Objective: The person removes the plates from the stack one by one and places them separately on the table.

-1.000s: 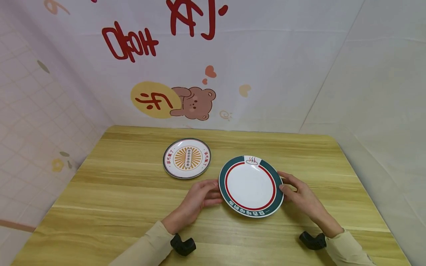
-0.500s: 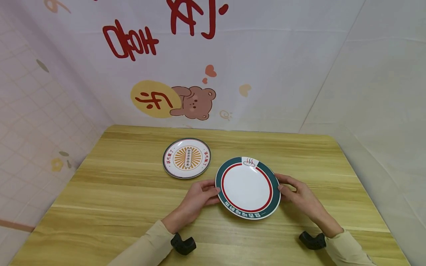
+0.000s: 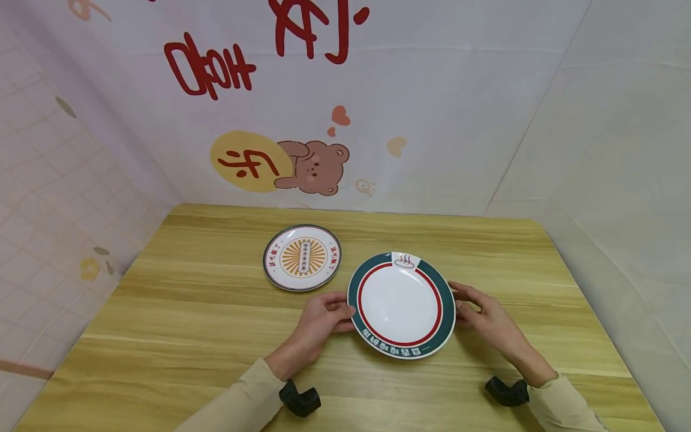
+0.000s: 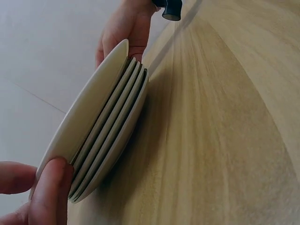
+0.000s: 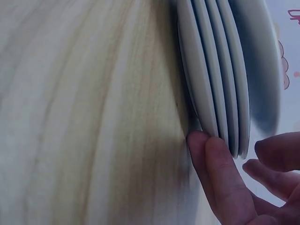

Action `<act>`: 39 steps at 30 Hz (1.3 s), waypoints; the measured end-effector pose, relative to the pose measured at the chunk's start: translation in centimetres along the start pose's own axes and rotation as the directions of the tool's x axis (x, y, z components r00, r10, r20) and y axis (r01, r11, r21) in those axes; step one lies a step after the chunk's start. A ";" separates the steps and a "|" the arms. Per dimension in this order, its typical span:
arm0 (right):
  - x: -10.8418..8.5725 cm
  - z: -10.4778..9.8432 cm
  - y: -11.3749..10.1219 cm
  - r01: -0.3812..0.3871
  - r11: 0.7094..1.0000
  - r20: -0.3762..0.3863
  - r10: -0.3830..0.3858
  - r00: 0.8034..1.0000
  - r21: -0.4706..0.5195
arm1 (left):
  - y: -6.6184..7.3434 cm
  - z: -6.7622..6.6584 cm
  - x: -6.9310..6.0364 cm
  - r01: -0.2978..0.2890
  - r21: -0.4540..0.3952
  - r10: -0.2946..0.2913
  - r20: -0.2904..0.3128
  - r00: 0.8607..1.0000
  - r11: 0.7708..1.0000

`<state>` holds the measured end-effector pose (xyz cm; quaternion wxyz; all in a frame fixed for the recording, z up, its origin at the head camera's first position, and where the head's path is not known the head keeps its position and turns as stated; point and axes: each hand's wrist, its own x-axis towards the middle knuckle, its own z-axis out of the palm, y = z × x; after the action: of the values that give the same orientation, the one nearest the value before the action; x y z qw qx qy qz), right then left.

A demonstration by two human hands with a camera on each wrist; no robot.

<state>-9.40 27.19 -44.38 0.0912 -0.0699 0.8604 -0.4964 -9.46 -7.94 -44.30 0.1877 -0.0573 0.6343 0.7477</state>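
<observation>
A large white plate (image 3: 399, 306) with a green rim and a red ring lies on top of a stack of smaller plates (image 4: 110, 133); from the head view it hides them. My left hand (image 3: 322, 324) pinches this top plate at its left edge, thumb above and fingers underneath. On the opposite side, my right hand (image 3: 493, 327) touches the stack. In the right wrist view its extended fingers (image 5: 227, 178) rest against the edges of the lower plates (image 5: 211, 70), and the thumb stands apart from the top plate.
A smaller white plate (image 3: 303, 258) with an orange sunburst print lies farther back on the wooden table (image 3: 178, 336), left of the stack. A printed cloth wall (image 3: 442, 102) rises behind the table. Black wrist devices (image 3: 299, 401) sit at both cuffs.
The top plate has shifted slightly left and toward me. My left thumb has come onto its rim, while my right thumb has moved off the rim. The sunburst plate stays put.
</observation>
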 end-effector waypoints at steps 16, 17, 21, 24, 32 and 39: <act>0.1 0.2 0.1 0.000 1.000 0.016 0.000 1.000 0.007 | 1.0 -1.9 -0.2 -0.018 -0.037 0.016 -0.042 0.999 0.999; 0.1 0.2 0.1 0.003 1.000 0.017 -0.003 1.000 0.011 | 1.1 -2.1 -0.3 -0.023 -0.035 0.021 -0.044 0.999 0.999; 0.1 0.3 0.0 0.006 1.000 0.017 -0.006 1.000 0.003 | 1.2 -2.8 -0.4 -0.030 -0.035 0.028 -0.060 0.998 0.999; 0.2 0.4 0.1 0.005 1.000 0.021 -0.005 1.000 0.001 | 1.3 -3.3 -0.4 -0.025 -0.036 0.022 -0.080 0.997 0.999; 0.2 0.3 0.3 -0.013 1.000 0.026 0.012 1.000 0.017 | 1.7 -4.3 -0.4 -0.037 -0.043 0.032 -0.130 0.991 0.998; 0.3 0.3 0.4 -0.007 0.999 0.039 0.005 0.999 0.049 | 2.1 -5.3 -0.3 -0.069 -0.068 0.060 -0.128 0.990 0.995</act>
<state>-9.59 27.09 -44.85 0.1110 -0.0749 0.8463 -0.5156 -10.69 -13.41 -43.28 0.1209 -0.0905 0.6189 0.7708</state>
